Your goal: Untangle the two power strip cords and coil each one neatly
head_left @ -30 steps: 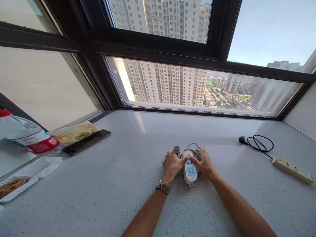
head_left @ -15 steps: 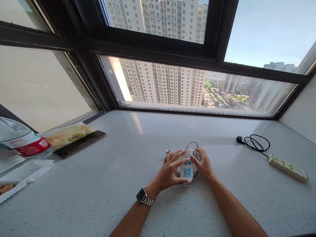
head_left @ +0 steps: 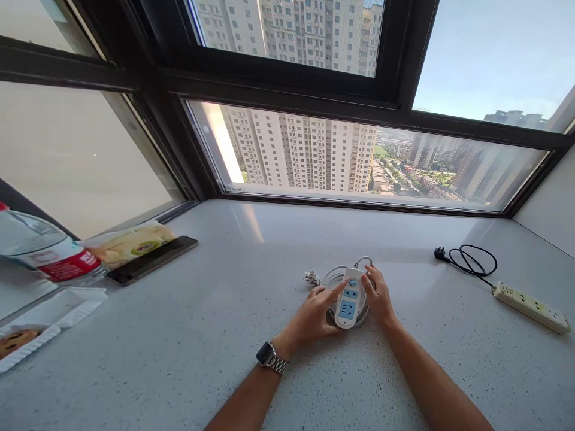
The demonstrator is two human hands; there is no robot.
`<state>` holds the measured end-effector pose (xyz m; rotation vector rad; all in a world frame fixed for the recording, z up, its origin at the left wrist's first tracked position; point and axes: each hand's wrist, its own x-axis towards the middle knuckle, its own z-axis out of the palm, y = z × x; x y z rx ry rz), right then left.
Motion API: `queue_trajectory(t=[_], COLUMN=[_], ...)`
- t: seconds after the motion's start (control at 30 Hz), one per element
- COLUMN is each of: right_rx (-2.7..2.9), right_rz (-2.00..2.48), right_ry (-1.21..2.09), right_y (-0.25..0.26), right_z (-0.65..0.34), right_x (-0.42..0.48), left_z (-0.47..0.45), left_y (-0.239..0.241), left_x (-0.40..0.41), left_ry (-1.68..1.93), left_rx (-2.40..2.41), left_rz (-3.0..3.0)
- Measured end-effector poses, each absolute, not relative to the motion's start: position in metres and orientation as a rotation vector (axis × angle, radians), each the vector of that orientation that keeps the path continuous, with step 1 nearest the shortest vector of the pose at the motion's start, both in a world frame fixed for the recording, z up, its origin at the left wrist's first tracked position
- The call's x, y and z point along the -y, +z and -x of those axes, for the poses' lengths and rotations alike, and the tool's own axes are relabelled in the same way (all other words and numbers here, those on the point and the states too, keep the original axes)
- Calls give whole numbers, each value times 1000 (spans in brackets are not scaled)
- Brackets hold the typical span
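Note:
A small white power strip (head_left: pixel 349 297) with blue sockets lies on top of its coiled white cord (head_left: pixel 335 276) on the speckled grey counter (head_left: pixel 224 335). The cord's plug (head_left: pixel 311 278) sticks out to the left of the coil. My left hand (head_left: pixel 314 314), with a metal watch on its wrist, rests against the strip's left side, fingers spread over the coil. My right hand (head_left: pixel 380 296) grips the strip's right edge and the cord under it.
At the left lie a water bottle (head_left: pixel 42 254) with a red label, a snack packet (head_left: pixel 130 242), a dark phone (head_left: pixel 153 259) and a white tray (head_left: pixel 40 326) holding a cookie. A cream power strip (head_left: pixel 532 307) with a black cord (head_left: pixel 471 260) lies at the right. Windows ring the counter.
My left hand opened from a fist on the plug and moved onto the strip's left side. The plug now lies free at the left. The strip turned slightly and shifted right.

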<state>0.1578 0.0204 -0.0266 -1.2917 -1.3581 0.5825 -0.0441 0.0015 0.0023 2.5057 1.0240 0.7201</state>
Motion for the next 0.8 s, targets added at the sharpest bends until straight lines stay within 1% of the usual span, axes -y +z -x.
queue_trajectory(t=[0.4,0.6,0.8], right_rx=[1532,1591,1482], right_rz=[1281,1279,1311], right_ry=[557,504,414], right_y=[-22,-17,-15], right_z=[-156,-155,-154], right_x=[-17,-12,-8], left_z=[37,31,31], left_y=[8,7,7], left_x=[-8,-4,-3], left_ry=[1078,1174,1030], left_rx=[-1063,-1165,-1193], left_rz=[-2005,-2081,-2329])
